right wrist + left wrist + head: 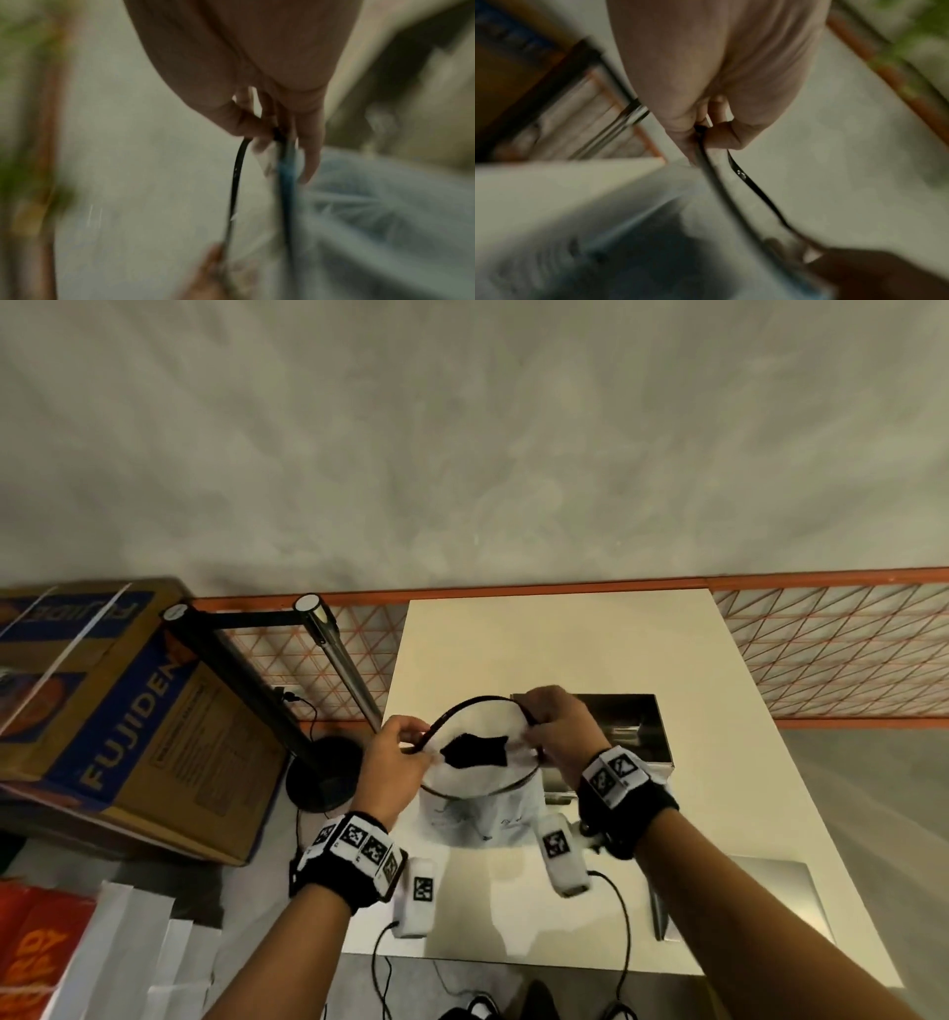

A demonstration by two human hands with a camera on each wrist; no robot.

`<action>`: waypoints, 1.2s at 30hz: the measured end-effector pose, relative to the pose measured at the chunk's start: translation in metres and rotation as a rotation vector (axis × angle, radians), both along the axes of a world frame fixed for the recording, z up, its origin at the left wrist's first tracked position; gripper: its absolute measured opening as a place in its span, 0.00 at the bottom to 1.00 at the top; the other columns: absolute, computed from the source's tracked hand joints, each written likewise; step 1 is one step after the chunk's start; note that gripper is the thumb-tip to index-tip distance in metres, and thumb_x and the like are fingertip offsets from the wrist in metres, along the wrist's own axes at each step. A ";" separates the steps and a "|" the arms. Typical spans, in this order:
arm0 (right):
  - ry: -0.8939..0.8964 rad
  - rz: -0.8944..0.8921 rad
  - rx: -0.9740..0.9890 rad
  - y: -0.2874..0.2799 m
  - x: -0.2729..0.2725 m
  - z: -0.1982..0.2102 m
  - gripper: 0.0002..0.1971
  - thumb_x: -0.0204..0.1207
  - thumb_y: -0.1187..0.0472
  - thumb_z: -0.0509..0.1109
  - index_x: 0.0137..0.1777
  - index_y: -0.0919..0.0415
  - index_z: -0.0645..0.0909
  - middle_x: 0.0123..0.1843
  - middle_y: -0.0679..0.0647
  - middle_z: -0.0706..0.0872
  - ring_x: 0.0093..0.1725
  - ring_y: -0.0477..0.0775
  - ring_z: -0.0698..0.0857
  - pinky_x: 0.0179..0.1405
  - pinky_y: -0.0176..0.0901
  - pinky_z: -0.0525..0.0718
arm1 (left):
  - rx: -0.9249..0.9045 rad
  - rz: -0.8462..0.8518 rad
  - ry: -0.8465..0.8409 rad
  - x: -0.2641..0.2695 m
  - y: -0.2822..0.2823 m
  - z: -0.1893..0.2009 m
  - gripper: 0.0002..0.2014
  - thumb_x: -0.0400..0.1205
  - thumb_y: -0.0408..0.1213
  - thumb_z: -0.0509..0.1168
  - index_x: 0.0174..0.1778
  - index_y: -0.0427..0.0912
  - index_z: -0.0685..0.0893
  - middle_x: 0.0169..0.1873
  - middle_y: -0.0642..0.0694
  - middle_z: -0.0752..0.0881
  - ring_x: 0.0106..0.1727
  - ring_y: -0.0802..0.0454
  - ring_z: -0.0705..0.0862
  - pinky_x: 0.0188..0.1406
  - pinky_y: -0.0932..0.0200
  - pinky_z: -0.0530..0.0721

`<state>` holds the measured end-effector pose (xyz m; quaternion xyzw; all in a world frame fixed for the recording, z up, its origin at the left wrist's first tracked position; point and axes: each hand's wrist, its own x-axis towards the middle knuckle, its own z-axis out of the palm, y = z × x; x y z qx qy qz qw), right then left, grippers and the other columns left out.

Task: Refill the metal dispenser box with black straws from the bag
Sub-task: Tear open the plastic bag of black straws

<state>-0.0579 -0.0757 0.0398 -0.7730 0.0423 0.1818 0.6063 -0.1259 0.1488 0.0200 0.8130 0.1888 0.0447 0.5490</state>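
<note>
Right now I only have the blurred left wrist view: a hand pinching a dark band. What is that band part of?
Observer: It is the black rim of a white bag standing on the white table; the left hand pinches its left side.
Operator: Where does the other hand grip?
Observer: The right hand pinches the rim's far right side, so the mouth is spread wide.
Operator: Anything inside?
Observer: A dark cluster of black straws shows in the mouth.
Operator: And the dispenser?
Observer: The metal dispenser box stands on the table just behind the right hand.
</note>
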 end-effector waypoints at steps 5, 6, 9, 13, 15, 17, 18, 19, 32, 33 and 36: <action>0.453 -0.248 0.463 0.009 -0.004 -0.016 0.21 0.71 0.81 0.58 0.61 0.73 0.83 0.40 0.69 0.88 0.36 0.65 0.89 0.38 0.55 0.89 | -0.473 0.133 0.055 0.006 -0.016 -0.014 0.23 0.73 0.07 0.55 0.50 0.36 0.84 0.46 0.37 0.87 0.49 0.42 0.85 0.42 0.56 0.84; 0.502 -0.235 0.547 0.009 -0.005 -0.019 0.19 0.71 0.76 0.63 0.61 0.75 0.83 0.48 0.71 0.89 0.46 0.69 0.90 0.48 0.62 0.89 | -0.548 0.165 0.068 0.005 -0.014 -0.015 0.23 0.71 0.07 0.51 0.49 0.33 0.83 0.44 0.35 0.86 0.47 0.41 0.85 0.37 0.58 0.84; 0.563 -0.232 0.587 0.000 -0.005 -0.033 0.13 0.66 0.68 0.72 0.50 0.70 0.88 0.49 0.68 0.89 0.48 0.68 0.88 0.62 0.64 0.82 | -0.711 0.231 0.106 -0.003 -0.006 -0.017 0.23 0.70 0.10 0.45 0.45 0.31 0.82 0.37 0.34 0.84 0.38 0.41 0.83 0.29 0.62 0.83; 0.462 -0.181 0.363 -0.008 -0.011 -0.055 0.10 0.58 0.62 0.76 0.40 0.63 0.86 0.45 0.64 0.86 0.40 0.61 0.85 0.42 0.50 0.84 | -0.811 0.233 0.263 -0.011 0.000 -0.029 0.20 0.74 0.16 0.50 0.37 0.33 0.87 0.32 0.37 0.79 0.31 0.42 0.79 0.26 0.61 0.83; 0.233 0.021 0.072 -0.008 -0.013 -0.061 0.15 0.67 0.57 0.78 0.51 0.65 0.87 0.53 0.63 0.87 0.49 0.59 0.86 0.49 0.45 0.81 | -0.888 0.130 0.356 -0.016 -0.002 -0.031 0.15 0.74 0.22 0.55 0.39 0.34 0.88 0.31 0.37 0.81 0.33 0.42 0.81 0.33 0.57 0.83; 0.093 0.255 -0.139 -0.004 -0.018 -0.058 0.25 0.71 0.39 0.75 0.59 0.58 0.88 0.57 0.52 0.90 0.56 0.53 0.87 0.59 0.43 0.80 | -0.922 0.007 0.399 -0.017 -0.002 -0.030 0.09 0.72 0.30 0.64 0.43 0.34 0.88 0.35 0.37 0.85 0.36 0.42 0.82 0.38 0.53 0.79; 0.072 0.332 -0.190 -0.003 -0.019 -0.056 0.30 0.68 0.29 0.72 0.58 0.52 0.89 0.54 0.48 0.91 0.54 0.49 0.88 0.60 0.45 0.82 | -0.901 -0.047 0.405 -0.017 -0.001 -0.031 0.09 0.73 0.36 0.69 0.43 0.36 0.89 0.36 0.38 0.85 0.35 0.44 0.83 0.37 0.54 0.78; 0.050 0.380 -0.242 -0.002 -0.018 -0.057 0.33 0.64 0.24 0.69 0.56 0.49 0.89 0.50 0.45 0.92 0.51 0.47 0.89 0.58 0.46 0.84 | -0.829 -0.104 0.411 -0.016 0.001 -0.033 0.11 0.75 0.43 0.73 0.44 0.39 0.91 0.35 0.39 0.86 0.33 0.46 0.83 0.34 0.55 0.77; 0.119 0.277 -0.196 0.000 -0.023 -0.071 0.19 0.80 0.47 0.70 0.29 0.56 0.85 0.28 0.48 0.84 0.30 0.47 0.80 0.39 0.41 0.76 | -0.523 -0.073 0.308 -0.010 -0.004 -0.055 0.19 0.83 0.47 0.74 0.45 0.30 0.90 0.43 0.33 0.89 0.45 0.41 0.87 0.50 0.49 0.84; 0.115 0.253 -0.179 0.001 -0.023 -0.072 0.18 0.81 0.50 0.70 0.30 0.55 0.86 0.29 0.48 0.84 0.32 0.47 0.80 0.41 0.41 0.76 | -0.479 -0.042 0.292 -0.009 -0.004 -0.059 0.17 0.85 0.45 0.72 0.43 0.31 0.88 0.39 0.36 0.89 0.42 0.43 0.86 0.45 0.53 0.83; 0.098 0.191 -0.141 0.003 -0.021 -0.074 0.13 0.82 0.57 0.68 0.41 0.62 0.88 0.34 0.52 0.84 0.37 0.50 0.79 0.43 0.45 0.78 | -0.230 -0.050 0.260 -0.006 0.000 -0.067 0.14 0.87 0.45 0.68 0.40 0.39 0.88 0.34 0.45 0.88 0.40 0.46 0.84 0.38 0.55 0.81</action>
